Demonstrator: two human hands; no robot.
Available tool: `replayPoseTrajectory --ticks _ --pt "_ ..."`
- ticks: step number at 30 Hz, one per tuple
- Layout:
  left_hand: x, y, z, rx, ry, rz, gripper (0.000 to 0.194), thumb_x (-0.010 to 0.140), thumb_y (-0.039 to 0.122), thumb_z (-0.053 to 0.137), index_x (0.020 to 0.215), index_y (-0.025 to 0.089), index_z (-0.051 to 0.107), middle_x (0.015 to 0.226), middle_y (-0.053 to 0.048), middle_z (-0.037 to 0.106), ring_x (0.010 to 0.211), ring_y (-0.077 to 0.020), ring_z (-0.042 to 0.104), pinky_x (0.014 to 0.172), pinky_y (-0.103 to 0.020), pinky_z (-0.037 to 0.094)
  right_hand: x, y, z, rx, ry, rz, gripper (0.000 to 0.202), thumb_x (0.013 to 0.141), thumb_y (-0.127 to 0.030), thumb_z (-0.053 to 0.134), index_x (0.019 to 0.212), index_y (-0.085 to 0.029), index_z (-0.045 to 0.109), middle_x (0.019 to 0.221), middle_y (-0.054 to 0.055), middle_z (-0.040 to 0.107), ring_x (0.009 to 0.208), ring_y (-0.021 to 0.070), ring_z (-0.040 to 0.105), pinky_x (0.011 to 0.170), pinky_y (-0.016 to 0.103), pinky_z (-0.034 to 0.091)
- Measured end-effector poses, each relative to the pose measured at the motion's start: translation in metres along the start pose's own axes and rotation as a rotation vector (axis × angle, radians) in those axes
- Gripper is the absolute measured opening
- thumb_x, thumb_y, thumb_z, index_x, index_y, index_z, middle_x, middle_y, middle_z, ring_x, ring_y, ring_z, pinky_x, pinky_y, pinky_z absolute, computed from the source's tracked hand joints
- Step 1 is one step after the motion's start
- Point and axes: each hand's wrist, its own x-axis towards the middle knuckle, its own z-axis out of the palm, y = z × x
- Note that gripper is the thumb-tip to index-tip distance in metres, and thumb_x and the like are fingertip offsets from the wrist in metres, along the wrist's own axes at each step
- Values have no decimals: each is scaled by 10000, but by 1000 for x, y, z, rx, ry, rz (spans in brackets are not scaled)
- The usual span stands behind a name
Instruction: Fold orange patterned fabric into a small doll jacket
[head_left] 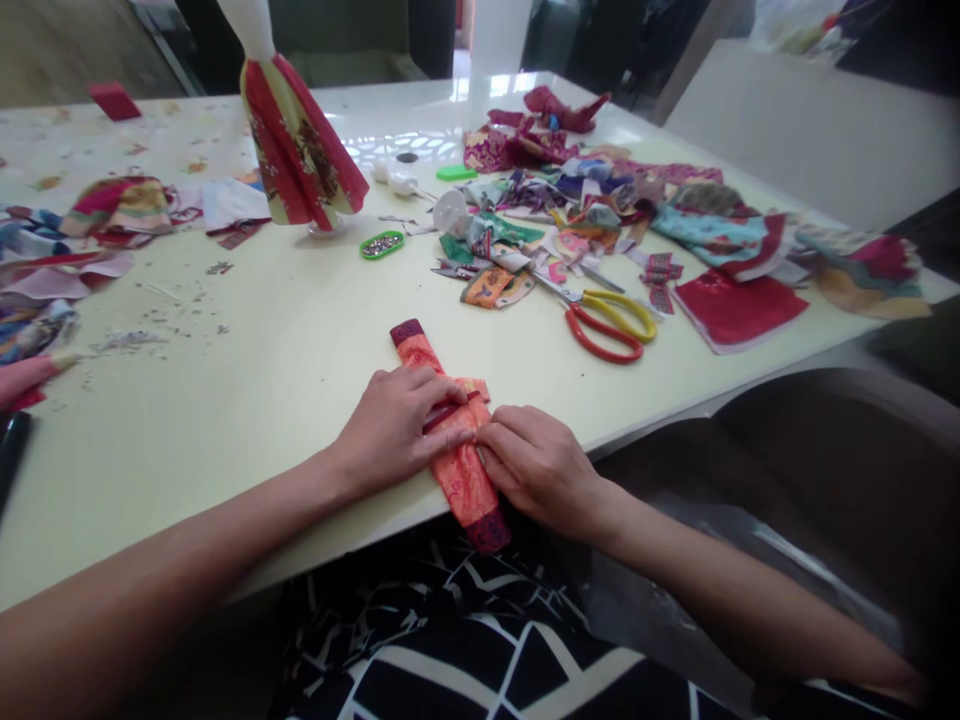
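Note:
A small orange doll garment lies slantwise at the table's front edge, its lower end reaching past the edge. Dark purple cuffs finish both of its long ends, and a dark red trim runs near the middle. My left hand rests on the garment from the left, with thumb and fingers gripping the cloth by the trim. From the other side, my right hand pinches the garment's right edge, close to my left fingertips. Whether a needle or pin is between the right fingers cannot be made out.
Scissors with red and yellow handles lie to the right, near a heap of fabric scraps. A doll form in a red and yellow skirt stands behind a green tray of small shiny pieces. More cloth lies left.

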Motion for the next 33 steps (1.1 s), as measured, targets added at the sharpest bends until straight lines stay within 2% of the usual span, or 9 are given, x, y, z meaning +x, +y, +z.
replayPoseTrajectory --ticks 5,8,11,14,18,22,27,31,33 --pt "-3 0 1 79 14 45 340 900 457 608 1160 240 633 975 -55 655 882 -223 595 728 -350 387 2 3 -8 50 15 77 217 951 -135 446 905 -104 656 821 85 612 767 187 548 709 328 475" --pt "-3 -2 2 98 24 64 377 899 488 599 1170 228 627 976 -63 650 866 -221 590 714 -344 377 4 4 -7 -53 81 32 268 965 -144 461 1153 -61 634 1102 154 665 1053 245 588 928 425 486" --pt "-4 -4 3 101 17 72 398 900 510 589 1158 208 620 1003 -71 653 871 -223 584 720 -348 376 1 2 -2 -150 -32 -35 475 1006 -342 474 1347 -14 522 1376 212 543 1333 300 449 1126 539 344" --pt "-7 -8 2 97 7 73 397 902 499 591 1186 223 619 1007 -67 646 876 -219 573 749 -358 383 -7 0 1 -209 -127 3 672 987 -531 436 1380 10 494 1437 246 466 1375 331 405 1152 592 287" --pt "-14 -19 -4 114 7 96 428 899 497 596 1260 268 619 952 -64 609 838 -206 535 753 -355 389 -14 0 -1 -236 -124 27 718 981 -584 381 1345 16 532 1432 253 466 1360 354 420 1149 624 266" --pt "-21 -29 -13 32 30 165 380 925 431 583 1274 284 611 977 -61 574 879 -189 533 792 -334 440 -12 -3 -4 -205 -72 28 648 985 -555 408 1284 -9 587 1367 249 538 1306 352 472 1156 631 239" --pt "-39 -13 -16 60 235 201 226 935 261 572 1157 237 606 1082 -78 578 981 -200 541 866 -362 464 -4 -4 -14 -80 -15 90 404 1015 -391 426 1165 -77 631 1199 176 644 1139 275 578 1160 581 252" --pt "-59 11 -12 85 78 302 286 897 319 624 1168 233 600 1178 -98 597 1080 -240 527 952 -409 435 4 6 -24 -60 25 91 269 987 -237 470 1179 -118 616 1153 140 640 1100 237 583 1141 542 292" --pt "-64 13 -14 115 17 308 267 899 310 610 1156 238 616 1195 -95 614 1097 -246 530 984 -424 416 8 12 -25 -80 -4 57 263 974 -203 478 1187 -154 626 1199 137 617 1143 240 556 1138 545 289"
